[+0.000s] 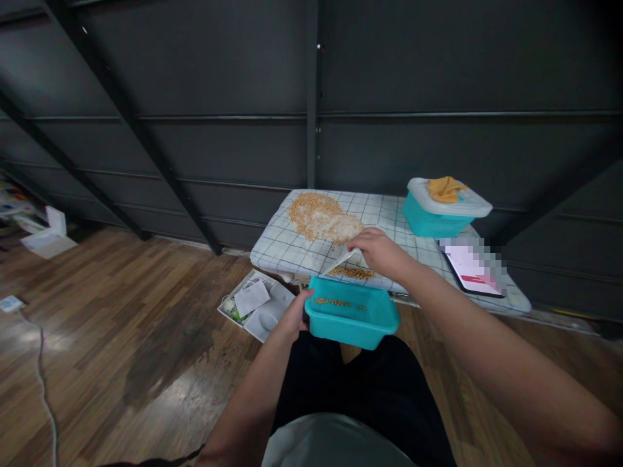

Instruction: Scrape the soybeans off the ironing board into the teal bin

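My left hand grips the left end of a teal plastic tub, with its fingers partly hidden behind the wall. Some yellow beans lie inside the tub, which is held at the table's near edge. My right hand is closed on a thin white card that slants down to the cloth. A small row of beans lies between the card and the tub. Beyond the card spreads a pile of yellow beans mixed with fine white grains.
A checked cloth covers the table. At the right stand a lidded teal tub with an orange cloth on top and a tablet. An open white box rests on the floor at the left. A dark panelled wall rises behind.
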A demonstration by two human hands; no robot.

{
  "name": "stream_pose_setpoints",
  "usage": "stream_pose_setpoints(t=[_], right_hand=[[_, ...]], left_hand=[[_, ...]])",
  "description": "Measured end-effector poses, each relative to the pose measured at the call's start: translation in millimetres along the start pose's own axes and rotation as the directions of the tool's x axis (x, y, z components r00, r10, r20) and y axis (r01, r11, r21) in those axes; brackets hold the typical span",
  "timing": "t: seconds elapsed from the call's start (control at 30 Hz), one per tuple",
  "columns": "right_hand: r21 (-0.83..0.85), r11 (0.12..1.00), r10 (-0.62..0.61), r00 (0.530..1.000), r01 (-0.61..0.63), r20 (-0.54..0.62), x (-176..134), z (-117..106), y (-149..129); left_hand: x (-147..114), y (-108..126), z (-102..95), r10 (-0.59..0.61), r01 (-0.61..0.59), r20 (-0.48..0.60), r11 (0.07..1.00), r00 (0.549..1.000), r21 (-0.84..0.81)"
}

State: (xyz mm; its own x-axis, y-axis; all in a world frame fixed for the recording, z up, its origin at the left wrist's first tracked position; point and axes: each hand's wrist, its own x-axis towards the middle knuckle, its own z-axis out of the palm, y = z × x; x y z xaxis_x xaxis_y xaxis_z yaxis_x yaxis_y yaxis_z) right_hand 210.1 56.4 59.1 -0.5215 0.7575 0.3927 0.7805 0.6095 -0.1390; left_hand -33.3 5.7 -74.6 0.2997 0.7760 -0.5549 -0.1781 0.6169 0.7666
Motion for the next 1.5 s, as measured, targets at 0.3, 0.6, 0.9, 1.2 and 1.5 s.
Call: stream_pose_setpoints(t=[0.3, 0.6, 0.9, 1.2, 1.5], right_hand=[[-0.098, 0.991, 0.084, 0.995, -0.09, -0.061, -7.9, -26.4, 0.6], [-0.372, 0.771, 0.501, 0.853, -0.517, -0.148, -16.6, -62.7, 12.4], [-0.436, 0.728, 0.595, 0.804, -0.529, 0.018, -14.0, -45.9, 39.1], [-0.503, 0.701, 0.614, 0.787, -0.506, 0.063, 5.4, -47.3, 23.4], [-0.507, 0.672, 0.669, 0.736, -0.54, 0.104, 14.6, -47.2, -7.2]], left_hand=[[3.9, -4.2, 1.0, 0.014, -0.014, -0.004, 1.0, 1.0, -0.007], [4.6, -4.9, 4.3, 0.034, -0.034, -0.003, 0.999, 0.999, -0.016], [7.1, -4.3, -3.4, 0.023, -0.023, -0.003, 1.0, 1.0, -0.01], [-0.2, 0.0, -2.4, 0.011, -0.011, 0.004, 1.0, 1.0, -0.01], [3.6, -5.7, -7.0, 0.022, -0.02, 0.05, 0.999, 0.999, -0.037]])
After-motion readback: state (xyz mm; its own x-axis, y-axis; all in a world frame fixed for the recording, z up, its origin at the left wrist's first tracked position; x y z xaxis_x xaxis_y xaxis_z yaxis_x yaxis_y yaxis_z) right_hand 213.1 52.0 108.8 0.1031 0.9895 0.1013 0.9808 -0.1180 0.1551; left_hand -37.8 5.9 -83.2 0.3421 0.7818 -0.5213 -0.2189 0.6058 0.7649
